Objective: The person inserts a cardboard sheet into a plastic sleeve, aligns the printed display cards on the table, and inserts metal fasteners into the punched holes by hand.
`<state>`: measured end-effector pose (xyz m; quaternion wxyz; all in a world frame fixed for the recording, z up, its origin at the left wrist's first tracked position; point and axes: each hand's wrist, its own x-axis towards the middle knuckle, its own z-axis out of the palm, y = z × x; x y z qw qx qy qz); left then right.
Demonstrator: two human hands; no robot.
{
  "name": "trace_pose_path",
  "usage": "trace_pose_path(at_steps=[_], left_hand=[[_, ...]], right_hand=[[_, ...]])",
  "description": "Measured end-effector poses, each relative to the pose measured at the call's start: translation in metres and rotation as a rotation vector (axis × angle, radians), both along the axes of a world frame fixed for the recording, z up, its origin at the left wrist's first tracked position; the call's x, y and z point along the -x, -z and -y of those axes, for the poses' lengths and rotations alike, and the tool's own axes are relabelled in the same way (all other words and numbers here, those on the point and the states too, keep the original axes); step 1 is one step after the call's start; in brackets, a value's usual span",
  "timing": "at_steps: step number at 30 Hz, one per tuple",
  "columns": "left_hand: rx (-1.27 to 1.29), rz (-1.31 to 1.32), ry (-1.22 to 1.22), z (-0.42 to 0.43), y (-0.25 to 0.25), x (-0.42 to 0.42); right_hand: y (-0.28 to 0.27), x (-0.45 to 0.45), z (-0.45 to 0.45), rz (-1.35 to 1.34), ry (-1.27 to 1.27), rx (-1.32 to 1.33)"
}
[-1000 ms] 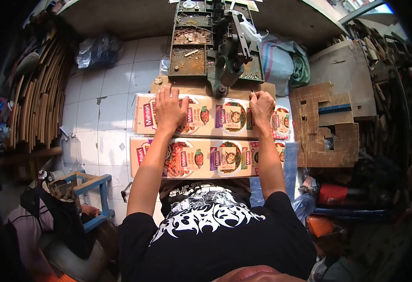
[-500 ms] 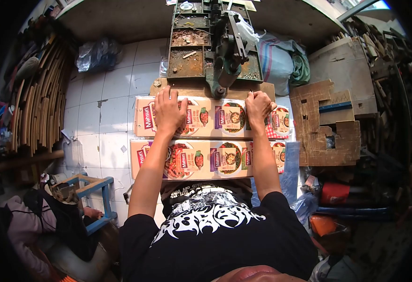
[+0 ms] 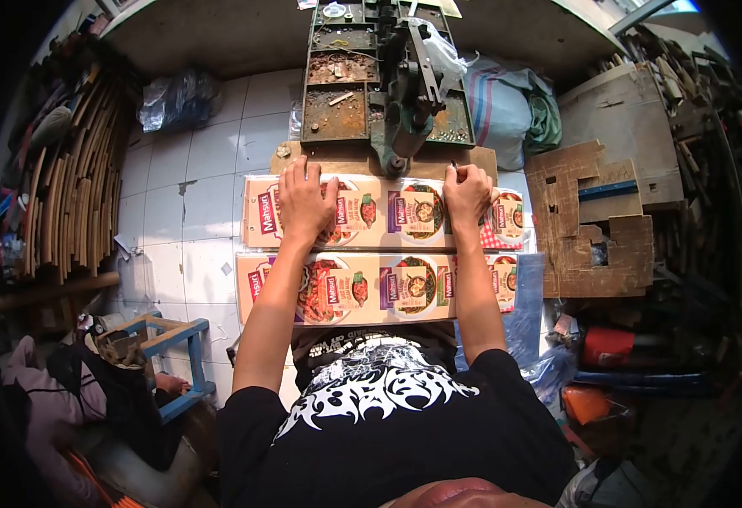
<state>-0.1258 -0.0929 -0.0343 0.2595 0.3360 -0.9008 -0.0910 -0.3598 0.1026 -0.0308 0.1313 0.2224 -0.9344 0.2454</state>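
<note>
On far panel (image 3: 384, 212), "Mahsuri" printed repeatedly; left hand (image 3: 305, 201) laid open, right hand (image 3: 468, 195) curled, hold unclear.

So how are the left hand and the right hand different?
The left hand has its fingers stretched out, while the right hand is curled and seems to pinch something too small to name. The left hand is left of the machine's foot; the right hand is right of it. Both are bare and at the far printed board.
</note>
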Motion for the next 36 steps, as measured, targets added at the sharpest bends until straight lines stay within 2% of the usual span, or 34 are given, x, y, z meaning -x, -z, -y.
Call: trace_pose_path(at_steps=[4, 7, 10, 14, 19, 22, 36], left_hand=[[-0.003, -0.001, -0.003, -0.001, 0.0, 0.0], [-0.004, -0.004, 0.0, -0.002, -0.003, 0.0], [-0.003, -0.01, 0.004, -0.002, -0.004, 0.0], [-0.003, -0.009, 0.007, -0.001, -0.003, 0.0], [-0.004, -0.014, 0.006, -0.002, -0.004, 0.0], [-0.006, -0.012, 0.006, -0.002, -0.005, 0.0], [-0.024, 0.01, 0.0, -0.002, -0.004, 0.0]], right_hand=[[0.008, -0.002, -0.004, -0.095, 0.015, 0.053], [0.02, 0.009, -0.006, -0.181, 0.018, 0.32], [0.029, 0.02, -0.014, -0.186, 0.005, 0.342], [0.034, 0.017, -0.015, -0.141, 0.039, 0.309], [0.02, 0.002, -0.006, -0.234, 0.04, 0.126], [0.017, 0.001, -0.005, -0.176, 0.027, 0.073], [0.014, 0.003, -0.003, -0.124, -0.112, 0.126]])
